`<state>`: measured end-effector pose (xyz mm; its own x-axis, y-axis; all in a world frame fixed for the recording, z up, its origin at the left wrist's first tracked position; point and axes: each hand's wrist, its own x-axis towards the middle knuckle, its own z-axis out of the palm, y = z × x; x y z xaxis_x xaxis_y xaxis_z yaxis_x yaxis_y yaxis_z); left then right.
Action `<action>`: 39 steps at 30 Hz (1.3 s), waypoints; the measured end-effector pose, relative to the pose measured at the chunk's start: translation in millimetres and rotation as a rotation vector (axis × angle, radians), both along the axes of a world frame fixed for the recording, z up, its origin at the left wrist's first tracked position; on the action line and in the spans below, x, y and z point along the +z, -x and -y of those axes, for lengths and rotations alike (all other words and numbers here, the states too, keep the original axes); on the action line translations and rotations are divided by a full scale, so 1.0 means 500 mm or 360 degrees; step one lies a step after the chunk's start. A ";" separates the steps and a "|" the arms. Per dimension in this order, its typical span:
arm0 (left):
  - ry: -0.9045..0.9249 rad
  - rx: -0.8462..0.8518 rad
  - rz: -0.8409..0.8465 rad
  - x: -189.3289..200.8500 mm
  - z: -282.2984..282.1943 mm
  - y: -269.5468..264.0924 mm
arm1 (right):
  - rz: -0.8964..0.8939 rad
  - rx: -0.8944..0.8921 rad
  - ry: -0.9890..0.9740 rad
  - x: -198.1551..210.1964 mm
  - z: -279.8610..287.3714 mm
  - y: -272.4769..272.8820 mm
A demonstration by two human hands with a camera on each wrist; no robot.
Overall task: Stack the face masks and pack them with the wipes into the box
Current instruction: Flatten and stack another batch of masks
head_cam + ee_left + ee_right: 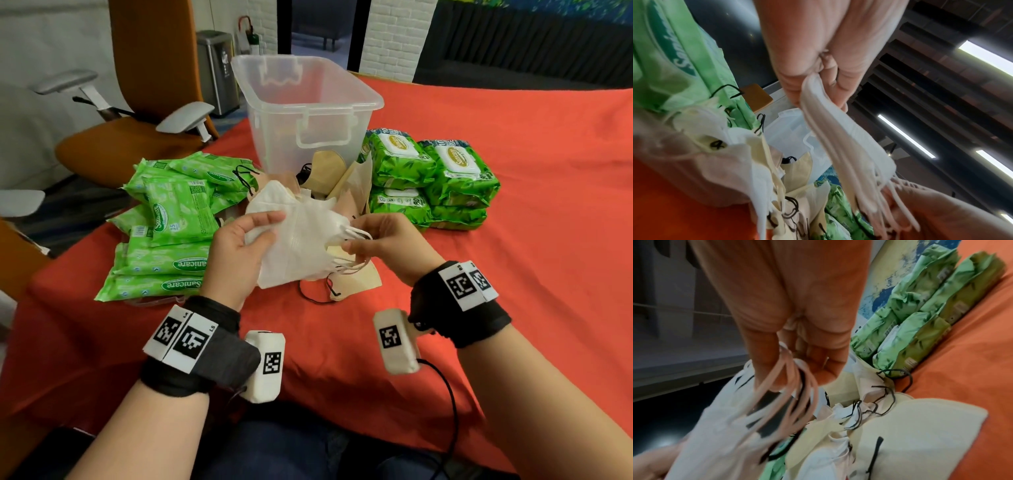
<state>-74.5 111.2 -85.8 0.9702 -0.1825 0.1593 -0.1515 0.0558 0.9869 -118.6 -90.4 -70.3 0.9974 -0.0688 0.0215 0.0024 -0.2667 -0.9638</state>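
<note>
At the far left, an orange office chair (137, 137) is seen beside the counter (513, 240), which is covered by a red cloth. A loose heap of flat light-green wipe packs (164, 240) lies at the counter's left edge; the lower packs are partly hidden by those above. The left hand (236, 253) is closed as a grip on the left end of a stack of white face masks (298, 246), thumb on top and fingers beneath; in the left wrist view the stack's layered edges (838, 138) are seen pinched. The stack is held just above the counter, in front of the clear plastic box (308, 113). Beneath and behind it, beige masks with black ear loops (342, 178) lie in a jumble, largely covered. What is seen through the box's wall is hard to make out. The right hand (387, 246) is closed on the bundled white ear loops (789, 386). Further right, thick dark-green wipe packs (435, 178) are stacked two high.
</note>
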 end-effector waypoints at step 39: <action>-0.0265 0.0027 0.0009 -0.022 -0.047 -0.018 | -0.1027 -0.0145 0.1568 -0.091 0.039 -0.188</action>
<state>-65.6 134.6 -96.9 0.9726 -0.1905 0.1336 -0.1566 -0.1110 0.9814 -24.8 -110.1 -115.7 0.8354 -0.3757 -0.4011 -0.4670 -0.8701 -0.1577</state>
